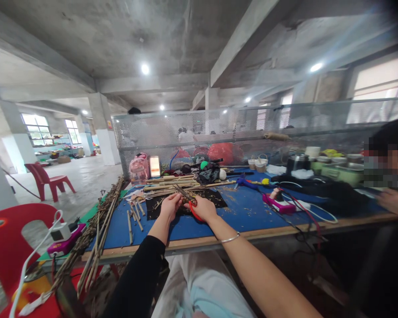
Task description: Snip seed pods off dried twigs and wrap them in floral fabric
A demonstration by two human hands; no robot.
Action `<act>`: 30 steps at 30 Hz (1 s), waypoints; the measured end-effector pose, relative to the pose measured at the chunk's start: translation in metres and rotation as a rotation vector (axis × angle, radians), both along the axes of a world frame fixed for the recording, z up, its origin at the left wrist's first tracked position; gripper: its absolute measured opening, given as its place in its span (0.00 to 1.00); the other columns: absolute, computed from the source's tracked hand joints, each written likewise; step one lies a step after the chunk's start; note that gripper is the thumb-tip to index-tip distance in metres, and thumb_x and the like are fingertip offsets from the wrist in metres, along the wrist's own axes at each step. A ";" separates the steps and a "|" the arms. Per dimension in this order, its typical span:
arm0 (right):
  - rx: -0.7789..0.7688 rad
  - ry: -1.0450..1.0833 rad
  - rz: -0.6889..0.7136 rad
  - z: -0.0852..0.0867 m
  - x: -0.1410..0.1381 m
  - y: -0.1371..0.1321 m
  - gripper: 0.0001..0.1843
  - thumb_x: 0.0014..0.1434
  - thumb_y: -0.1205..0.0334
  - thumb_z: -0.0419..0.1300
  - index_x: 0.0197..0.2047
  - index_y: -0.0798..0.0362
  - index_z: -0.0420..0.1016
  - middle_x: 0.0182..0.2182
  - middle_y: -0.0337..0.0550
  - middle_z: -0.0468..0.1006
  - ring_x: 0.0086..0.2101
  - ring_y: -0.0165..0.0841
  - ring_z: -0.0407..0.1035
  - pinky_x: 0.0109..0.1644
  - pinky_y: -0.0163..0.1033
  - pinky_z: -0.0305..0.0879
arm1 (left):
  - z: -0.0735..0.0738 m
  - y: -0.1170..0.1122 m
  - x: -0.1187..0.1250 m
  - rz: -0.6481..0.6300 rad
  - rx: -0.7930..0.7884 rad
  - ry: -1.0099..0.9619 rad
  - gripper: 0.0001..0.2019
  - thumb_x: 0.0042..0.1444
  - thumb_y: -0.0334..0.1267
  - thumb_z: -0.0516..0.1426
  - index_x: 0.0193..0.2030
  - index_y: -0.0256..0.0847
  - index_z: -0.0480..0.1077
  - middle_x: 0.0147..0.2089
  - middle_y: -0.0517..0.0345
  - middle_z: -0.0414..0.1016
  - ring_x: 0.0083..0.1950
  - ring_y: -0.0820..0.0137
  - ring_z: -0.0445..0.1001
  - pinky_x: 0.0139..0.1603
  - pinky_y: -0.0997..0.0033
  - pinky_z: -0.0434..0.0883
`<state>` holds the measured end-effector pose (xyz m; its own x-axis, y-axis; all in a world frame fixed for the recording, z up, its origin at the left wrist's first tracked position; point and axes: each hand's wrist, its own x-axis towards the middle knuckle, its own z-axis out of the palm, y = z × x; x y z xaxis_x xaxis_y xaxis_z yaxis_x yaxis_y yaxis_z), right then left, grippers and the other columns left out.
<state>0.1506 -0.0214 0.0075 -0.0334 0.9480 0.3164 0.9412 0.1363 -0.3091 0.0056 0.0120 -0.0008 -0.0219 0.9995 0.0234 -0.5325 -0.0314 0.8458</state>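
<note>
My left hand (170,206) is closed on a thin bamboo stick (182,193) that slants up to the left over a black mat (219,198) on the blue table (248,212). My right hand (201,206) is closed round the red handles of a pair of shears (193,211), whose blades meet the stick between my two hands. Short cut bamboo pieces (135,216) lie on the blue surface left of my hands. Longer bamboo canes (175,181) lie across the table behind them.
A bundle of long sticks (96,229) lies along the table's left edge. A pink glue gun (280,204) with cables sits to the right. Another person's hand (396,202) is at the far right. Red plastic chairs (48,179) stand left. A mesh screen (252,128) backs the table.
</note>
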 end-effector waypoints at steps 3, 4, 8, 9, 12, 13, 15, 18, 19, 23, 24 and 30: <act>0.035 -0.012 0.020 0.000 0.000 0.000 0.32 0.49 0.31 0.50 0.41 0.52 0.69 0.37 0.48 0.77 0.40 0.41 0.72 0.39 0.39 0.62 | 0.001 0.001 0.000 0.054 0.009 -0.004 0.05 0.45 0.24 0.61 0.30 0.31 0.72 0.27 0.56 0.73 0.24 0.82 0.69 0.25 0.85 0.67; 0.045 -0.011 0.033 -0.001 0.000 0.000 0.32 0.48 0.32 0.51 0.42 0.52 0.69 0.38 0.48 0.77 0.40 0.41 0.72 0.39 0.39 0.62 | 0.001 0.000 0.000 0.067 0.012 -0.001 0.05 0.44 0.24 0.61 0.30 0.31 0.72 0.27 0.56 0.73 0.24 0.82 0.69 0.26 0.85 0.67; 0.086 -0.015 0.092 -0.001 0.001 0.001 0.32 0.48 0.34 0.54 0.43 0.54 0.68 0.40 0.51 0.75 0.42 0.40 0.69 0.42 0.38 0.60 | 0.001 -0.001 0.002 0.089 0.029 0.030 0.05 0.41 0.25 0.62 0.28 0.32 0.72 0.26 0.58 0.73 0.23 0.83 0.68 0.26 0.85 0.66; 0.097 -0.020 0.101 -0.001 0.001 0.002 0.32 0.48 0.34 0.54 0.42 0.55 0.68 0.40 0.51 0.75 0.42 0.40 0.69 0.42 0.38 0.60 | 0.001 -0.002 0.003 0.089 0.035 0.040 0.05 0.40 0.24 0.62 0.27 0.32 0.72 0.26 0.58 0.73 0.22 0.83 0.68 0.26 0.84 0.65; 0.131 -0.031 0.119 0.000 0.002 0.001 0.31 0.49 0.35 0.53 0.41 0.55 0.68 0.40 0.51 0.74 0.42 0.40 0.68 0.43 0.38 0.59 | 0.001 -0.004 0.005 0.083 0.053 0.064 0.05 0.39 0.24 0.62 0.27 0.32 0.73 0.26 0.58 0.74 0.24 0.81 0.69 0.28 0.83 0.66; 0.136 -0.031 0.124 0.000 0.002 0.001 0.30 0.50 0.35 0.53 0.41 0.55 0.68 0.40 0.51 0.74 0.42 0.40 0.68 0.43 0.38 0.59 | 0.001 -0.004 0.005 0.078 0.056 0.068 0.05 0.40 0.24 0.62 0.27 0.33 0.73 0.27 0.58 0.74 0.25 0.81 0.70 0.29 0.82 0.67; 0.137 -0.027 0.128 0.000 0.002 0.002 0.30 0.51 0.36 0.53 0.42 0.55 0.68 0.40 0.51 0.74 0.43 0.39 0.67 0.43 0.38 0.58 | 0.000 -0.004 0.006 0.067 0.058 0.071 0.05 0.41 0.24 0.61 0.27 0.33 0.72 0.28 0.57 0.75 0.26 0.80 0.71 0.31 0.82 0.67; 0.130 -0.029 0.121 0.000 0.002 0.002 0.29 0.51 0.37 0.52 0.42 0.55 0.67 0.40 0.52 0.73 0.43 0.39 0.67 0.43 0.38 0.58 | -0.001 -0.003 0.007 0.051 0.058 0.070 0.04 0.43 0.25 0.61 0.28 0.33 0.72 0.29 0.56 0.75 0.27 0.79 0.72 0.33 0.80 0.68; 0.135 -0.031 0.118 -0.001 0.002 0.002 0.29 0.51 0.36 0.52 0.41 0.55 0.68 0.40 0.52 0.73 0.43 0.39 0.67 0.43 0.38 0.58 | -0.001 -0.002 0.007 0.046 0.059 0.071 0.04 0.43 0.25 0.61 0.28 0.33 0.71 0.30 0.56 0.75 0.28 0.79 0.72 0.34 0.80 0.69; 0.165 -0.028 0.118 -0.001 0.002 0.002 0.29 0.51 0.35 0.51 0.40 0.55 0.67 0.40 0.50 0.74 0.42 0.40 0.69 0.42 0.38 0.59 | -0.003 -0.001 0.009 0.034 0.072 0.088 0.06 0.41 0.28 0.63 0.28 0.33 0.71 0.29 0.55 0.75 0.27 0.78 0.72 0.33 0.78 0.69; 0.152 -0.026 0.116 -0.001 0.002 0.001 0.29 0.51 0.35 0.51 0.41 0.54 0.67 0.39 0.50 0.75 0.42 0.40 0.69 0.41 0.37 0.60 | -0.003 -0.001 0.009 0.035 0.081 0.094 0.07 0.40 0.28 0.64 0.28 0.33 0.72 0.29 0.55 0.75 0.27 0.78 0.72 0.32 0.78 0.69; 0.035 -0.066 0.057 0.002 0.001 0.001 0.31 0.51 0.32 0.48 0.41 0.52 0.69 0.37 0.48 0.77 0.39 0.41 0.72 0.39 0.38 0.62 | -0.002 -0.004 0.005 0.091 0.144 0.168 0.06 0.37 0.32 0.64 0.23 0.32 0.72 0.19 0.60 0.70 0.20 0.80 0.65 0.23 0.81 0.61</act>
<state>0.1518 -0.0206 0.0094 -0.1089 0.9324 0.3445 0.9497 0.2000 -0.2410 0.0108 0.0077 -0.0028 -0.0956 0.9797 0.1763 -0.3737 -0.1995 0.9058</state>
